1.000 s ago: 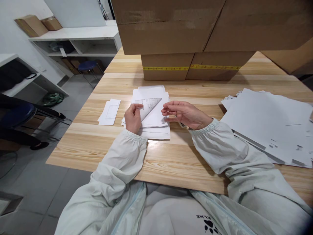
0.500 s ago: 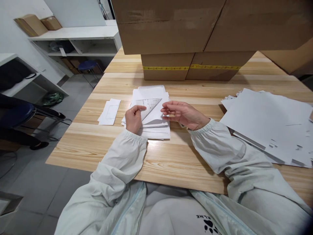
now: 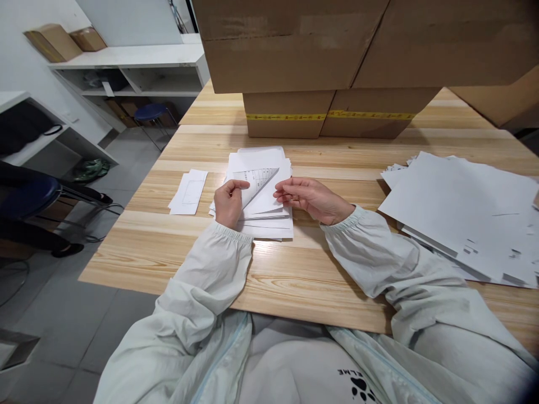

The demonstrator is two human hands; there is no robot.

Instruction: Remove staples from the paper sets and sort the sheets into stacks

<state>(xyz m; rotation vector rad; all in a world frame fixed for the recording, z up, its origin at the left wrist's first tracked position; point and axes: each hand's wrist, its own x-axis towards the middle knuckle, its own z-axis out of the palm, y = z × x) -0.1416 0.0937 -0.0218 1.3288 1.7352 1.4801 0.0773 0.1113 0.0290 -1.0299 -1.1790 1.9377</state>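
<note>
In the head view my left hand (image 3: 228, 203) is closed in a pinch on a sheet of paper (image 3: 257, 180), whose corner is folded over so that a printed table shows. Beneath this sheet lies a stack of white papers (image 3: 269, 231) with uneven edges. My right hand (image 3: 314, 199) is at the right edge of the stack, its fingers stretched out to the left and slightly apart. Its fingertips are at the paper's edge, and I cannot tell whether they touch it.
Small white slips (image 3: 189, 192) lie left of the stack on the wooden table (image 3: 278, 275). A large spread pile of white sheets (image 3: 463, 207) covers the right side. Cardboard boxes (image 3: 290, 115) stand at the back. A blue stool (image 3: 150, 112) and a person's foot (image 3: 68, 249) are at the left.
My right hand has moved slightly left, and its fingers have drawn closer together. My left hand has shifted slightly left with the folded sheet.
</note>
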